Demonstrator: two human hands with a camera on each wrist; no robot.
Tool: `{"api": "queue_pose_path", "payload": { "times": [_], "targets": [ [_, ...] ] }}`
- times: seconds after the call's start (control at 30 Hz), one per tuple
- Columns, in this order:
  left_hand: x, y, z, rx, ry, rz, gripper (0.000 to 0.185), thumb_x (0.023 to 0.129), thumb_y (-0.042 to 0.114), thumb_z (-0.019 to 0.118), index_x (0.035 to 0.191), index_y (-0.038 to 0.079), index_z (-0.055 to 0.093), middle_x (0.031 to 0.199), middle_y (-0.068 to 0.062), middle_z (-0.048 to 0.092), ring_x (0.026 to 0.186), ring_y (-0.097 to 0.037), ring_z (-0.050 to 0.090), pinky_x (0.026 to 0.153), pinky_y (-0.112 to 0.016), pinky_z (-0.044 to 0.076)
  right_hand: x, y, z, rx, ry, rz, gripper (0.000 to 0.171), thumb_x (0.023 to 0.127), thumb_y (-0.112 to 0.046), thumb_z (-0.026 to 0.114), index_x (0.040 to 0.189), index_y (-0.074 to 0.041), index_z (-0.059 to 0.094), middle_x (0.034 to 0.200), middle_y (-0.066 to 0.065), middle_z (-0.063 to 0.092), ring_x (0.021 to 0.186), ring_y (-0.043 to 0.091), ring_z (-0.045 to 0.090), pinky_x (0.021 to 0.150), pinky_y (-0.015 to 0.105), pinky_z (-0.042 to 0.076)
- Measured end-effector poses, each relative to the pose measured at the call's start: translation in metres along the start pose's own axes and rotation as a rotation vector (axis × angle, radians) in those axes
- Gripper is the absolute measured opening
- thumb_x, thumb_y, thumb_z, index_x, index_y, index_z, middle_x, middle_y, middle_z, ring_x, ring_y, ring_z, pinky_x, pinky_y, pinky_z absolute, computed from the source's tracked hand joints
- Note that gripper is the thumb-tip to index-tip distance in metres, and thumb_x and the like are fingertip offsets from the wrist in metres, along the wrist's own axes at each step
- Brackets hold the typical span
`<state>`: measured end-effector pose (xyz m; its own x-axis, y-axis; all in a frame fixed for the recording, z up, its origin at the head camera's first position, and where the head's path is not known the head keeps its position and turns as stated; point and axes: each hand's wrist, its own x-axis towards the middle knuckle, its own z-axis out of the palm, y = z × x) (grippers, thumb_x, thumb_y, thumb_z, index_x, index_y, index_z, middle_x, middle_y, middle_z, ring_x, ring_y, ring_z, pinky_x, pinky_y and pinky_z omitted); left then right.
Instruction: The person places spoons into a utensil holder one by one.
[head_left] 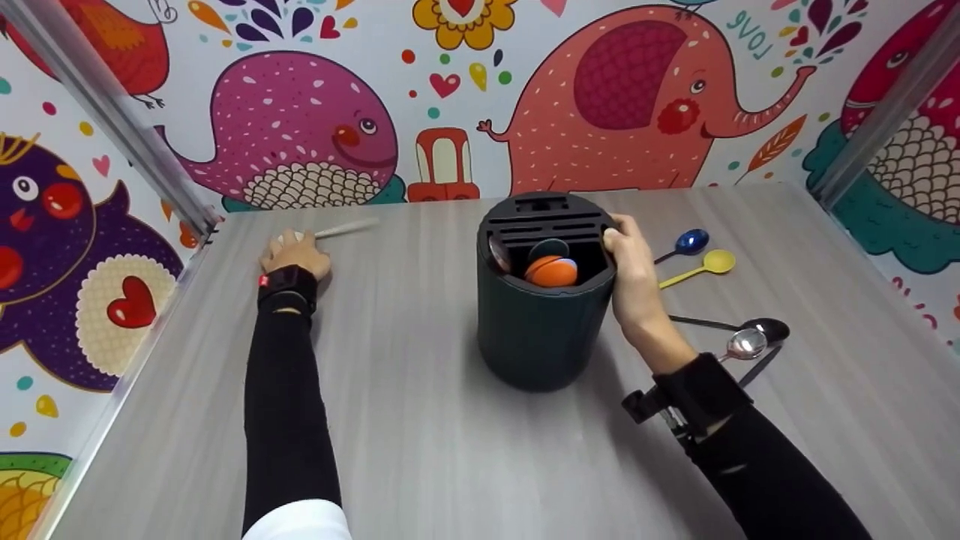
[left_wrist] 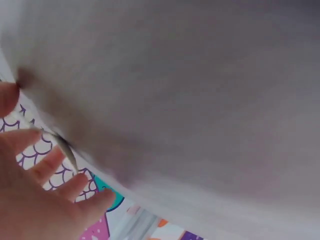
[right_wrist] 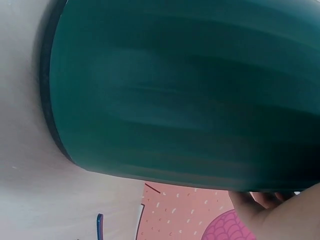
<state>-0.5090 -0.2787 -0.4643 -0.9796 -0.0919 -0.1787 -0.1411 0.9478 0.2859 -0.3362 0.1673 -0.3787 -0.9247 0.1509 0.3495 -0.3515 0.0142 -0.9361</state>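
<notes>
Steadying dark green holder (head_left: 541, 315) w/ right hand (head_left: 634, 281), fingers curled over its top rim on the right side; holder upright, mid-table, a bit toward the far edge. Left hand (head_left: 294, 255) down near the far-left corner of the table (head_left: 420, 435), on a pale spoon (head_left: 346, 228) whose handle runs right along the far edge; fingers spread and fairly straight in the left wrist view, so looks laid on it rather than gripped, tho the head view hides the fingertips. Already in holder: orange spoon bowl (head_left: 551, 271), a dark one behind it, a metal one (head_left: 498, 253) at the left wall. Outstanding, right of holder: blue spoon (head_left: 688, 243) and yellow spoon (head_left: 709, 265) toward the far-right side, black spoon (head_left: 757, 328) and metal spoon (head_left: 744, 344) nearer, just beside the right wrist. Judged approx. 3 stowed, 5 loose incl. the pale one, so under halfway. Slots at holder's rear look unfilled.
</notes>
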Motion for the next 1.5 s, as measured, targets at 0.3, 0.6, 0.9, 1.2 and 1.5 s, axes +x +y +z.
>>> {"api": "queue_pose_path", "payload": {
  "times": [0.3,0.6,0.9,1.2,1.5],
  "targets": [
    [-0.022,0.000,-0.003,-0.037,0.150,0.096,0.033,0.100,0.010,0.048,0.120,-0.012,0.063,0.124,-0.035,0.045,0.121,-0.053,0.039,0.107,-0.061,0.029,0.001,0.000,0.004,-0.014,0.000,-0.033,0.037,0.095,-0.017,0.038,0.120,0.002,0.058,0.111,0.011,0.059,0.101,0.021,0.052,0.090,0.028,0.041],
    [-0.039,0.001,-0.003,-0.179,0.099,-0.185,0.058,0.094,0.023,0.063,0.137,-0.015,0.051,0.142,-0.041,0.039,0.133,-0.054,0.036,0.113,-0.060,0.031,0.003,0.005,0.005,-0.038,-0.006,-0.022,0.038,0.095,-0.018,0.038,0.119,0.003,0.058,0.111,0.011,0.058,0.102,0.020,0.052,0.092,0.029,0.040],
    [-0.063,0.008,-0.004,-0.245,0.056,-0.271,0.062,0.094,0.029,0.062,0.140,-0.012,0.051,0.138,-0.035,0.052,0.124,-0.048,0.053,0.105,-0.058,0.043,0.000,0.003,0.003,0.001,-0.003,-0.007,0.033,0.097,-0.017,0.037,0.116,0.001,0.057,0.106,0.009,0.055,0.099,0.020,0.049,0.088,0.028,0.039],
    [-0.071,0.021,-0.004,-0.273,0.115,-0.186,0.041,0.089,0.009,0.050,0.122,-0.012,0.061,0.134,-0.033,0.057,0.124,-0.050,0.054,0.107,-0.053,0.042,-0.001,0.002,-0.001,-0.080,-0.019,0.011,0.039,0.100,-0.022,0.035,0.124,0.003,0.053,0.113,0.010,0.053,0.103,0.018,0.047,0.092,0.030,0.036],
    [-0.080,0.043,0.008,-0.589,0.316,-0.117,0.038,0.091,0.006,0.043,0.124,-0.003,0.059,0.121,-0.023,0.064,0.108,-0.034,0.063,0.092,-0.037,0.050,-0.003,0.000,-0.003,-0.098,-0.037,0.022,0.043,0.102,-0.023,0.032,0.130,0.004,0.050,0.121,0.011,0.052,0.108,0.020,0.046,0.095,0.031,0.036]
  ]
}}
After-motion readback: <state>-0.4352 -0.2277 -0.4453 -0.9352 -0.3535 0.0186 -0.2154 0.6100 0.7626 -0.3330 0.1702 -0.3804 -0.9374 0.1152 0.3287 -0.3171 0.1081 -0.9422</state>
